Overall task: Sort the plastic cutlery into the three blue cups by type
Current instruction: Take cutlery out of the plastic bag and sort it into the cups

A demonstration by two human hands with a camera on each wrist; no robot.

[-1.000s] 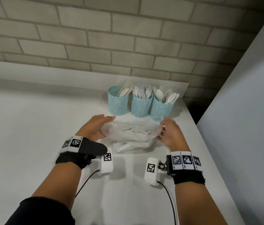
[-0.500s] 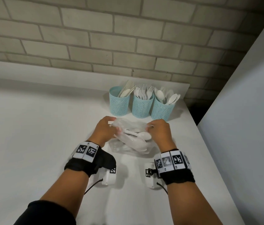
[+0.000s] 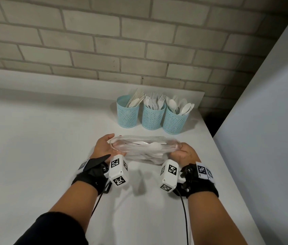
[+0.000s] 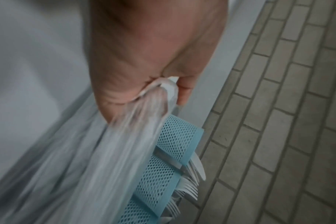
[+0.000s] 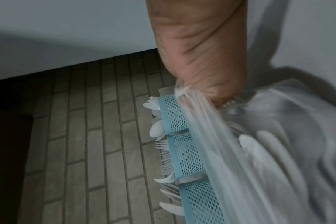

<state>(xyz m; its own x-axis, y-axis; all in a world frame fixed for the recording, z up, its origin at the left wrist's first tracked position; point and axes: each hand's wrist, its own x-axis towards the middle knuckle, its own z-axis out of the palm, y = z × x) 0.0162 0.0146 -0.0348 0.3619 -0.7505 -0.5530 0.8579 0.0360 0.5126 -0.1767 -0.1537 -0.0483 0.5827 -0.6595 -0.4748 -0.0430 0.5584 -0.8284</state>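
A white tabletop point(image 3: 42, 142) runs up to a brick wall. Three blue mesh cups stand on it in a touching row near the back right corner: knives point(image 3: 127, 113), forks point(image 3: 153, 116), spoons point(image 3: 175, 121).

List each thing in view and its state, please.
plastic bag: stretched between both hands, cutlery inside
left hand: grips one bag end
right hand: grips other end
left cup: upright, holds knives
middle cup: upright, holds forks
right cup: upright, holds spoons
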